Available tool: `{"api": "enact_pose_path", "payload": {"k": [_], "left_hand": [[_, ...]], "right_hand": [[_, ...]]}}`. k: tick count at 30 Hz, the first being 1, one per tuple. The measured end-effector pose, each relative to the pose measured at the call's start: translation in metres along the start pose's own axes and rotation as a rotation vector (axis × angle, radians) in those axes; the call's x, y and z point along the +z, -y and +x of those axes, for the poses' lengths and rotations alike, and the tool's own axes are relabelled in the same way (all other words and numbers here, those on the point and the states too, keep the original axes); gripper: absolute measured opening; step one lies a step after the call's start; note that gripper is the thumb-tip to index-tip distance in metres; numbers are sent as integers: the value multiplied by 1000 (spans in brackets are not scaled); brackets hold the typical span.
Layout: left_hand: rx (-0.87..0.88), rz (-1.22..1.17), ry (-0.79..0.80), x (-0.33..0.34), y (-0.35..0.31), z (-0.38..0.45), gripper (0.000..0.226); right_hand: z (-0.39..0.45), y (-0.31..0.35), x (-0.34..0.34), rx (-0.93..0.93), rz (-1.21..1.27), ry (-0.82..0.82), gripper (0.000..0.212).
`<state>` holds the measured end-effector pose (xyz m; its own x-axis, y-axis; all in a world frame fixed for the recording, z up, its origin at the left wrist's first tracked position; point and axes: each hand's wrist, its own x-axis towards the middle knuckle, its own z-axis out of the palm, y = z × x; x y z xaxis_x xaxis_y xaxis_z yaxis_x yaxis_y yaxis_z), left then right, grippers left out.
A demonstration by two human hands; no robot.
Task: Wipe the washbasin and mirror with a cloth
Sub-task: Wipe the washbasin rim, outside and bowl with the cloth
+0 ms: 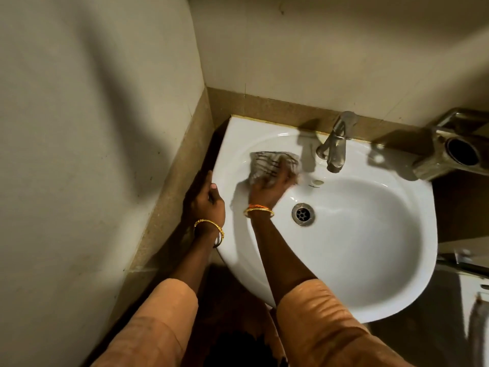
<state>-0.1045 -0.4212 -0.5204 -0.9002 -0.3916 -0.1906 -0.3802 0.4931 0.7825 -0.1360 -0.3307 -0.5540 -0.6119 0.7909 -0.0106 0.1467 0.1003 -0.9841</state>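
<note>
A white washbasin [370, 250] fills the middle and right of the view. My right hand [268, 188] presses a grey striped cloth [267, 162] against the basin's back left slope, just left of the metal tap [334, 147]. The hand and cloth are blurred. My left hand [205, 201] grips the basin's left rim, thumb on top. The drain [303, 214] lies just right of my right wrist. No mirror is in view.
Beige walls meet in a corner behind the basin's left side, with a brown stone ledge [277, 108] along them. A metal holder [455, 149] with a round opening sits at the right, behind the basin. A white fixture [473, 300] shows at the lower right edge.
</note>
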Motion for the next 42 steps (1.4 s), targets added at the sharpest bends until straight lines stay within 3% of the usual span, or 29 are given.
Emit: {"api": "enact_pose_path", "payload": {"k": [2,4,6,9,14,16,19,22,26,30,32,35,37,39,42], "left_hand": [[31,19,-9,0,1,-2,38],[14,11,-2,1,1,0,37],[27,-1,-18,2,3,1,37],[30,-34,-11,3,4,1,37],[16,-82,-11,6,6,4,37],[26,-78,-18,6,7,4,37],[46,-79,-17,6,9,6,37],[38,-187,11,8,12,11,37],[17,-480,36,9,19,19,35],[-9,-592,38,11,24,23,34],[-30,-631,41,13,25,23,34],[-34,-631,54,14,30,26,33],[-30,-623,59,14,31,26,33],[-29,-621,52,15,30,26,33],[-33,-638,52,15,31,28,32]], "right_hand": [[-7,6,-2,-86,-91,296,66],[1,5,-8,-178,-109,405,66],[16,-3,-23,-206,-98,350,66],[29,-12,-42,-96,-67,108,62],[22,1,-26,139,-3,98,46],[13,8,-14,222,0,247,45],[2,10,-8,278,-162,489,31],[2,9,-14,276,-169,660,15],[-6,-1,-27,194,-286,968,35],[-24,-2,-56,66,-333,1137,40],[-19,3,-54,75,-246,1099,44],[-17,21,-31,167,-68,769,62],[-23,28,-24,202,-49,670,67],[-26,24,-27,199,-108,752,66],[-41,14,-58,125,-156,939,49]]}}
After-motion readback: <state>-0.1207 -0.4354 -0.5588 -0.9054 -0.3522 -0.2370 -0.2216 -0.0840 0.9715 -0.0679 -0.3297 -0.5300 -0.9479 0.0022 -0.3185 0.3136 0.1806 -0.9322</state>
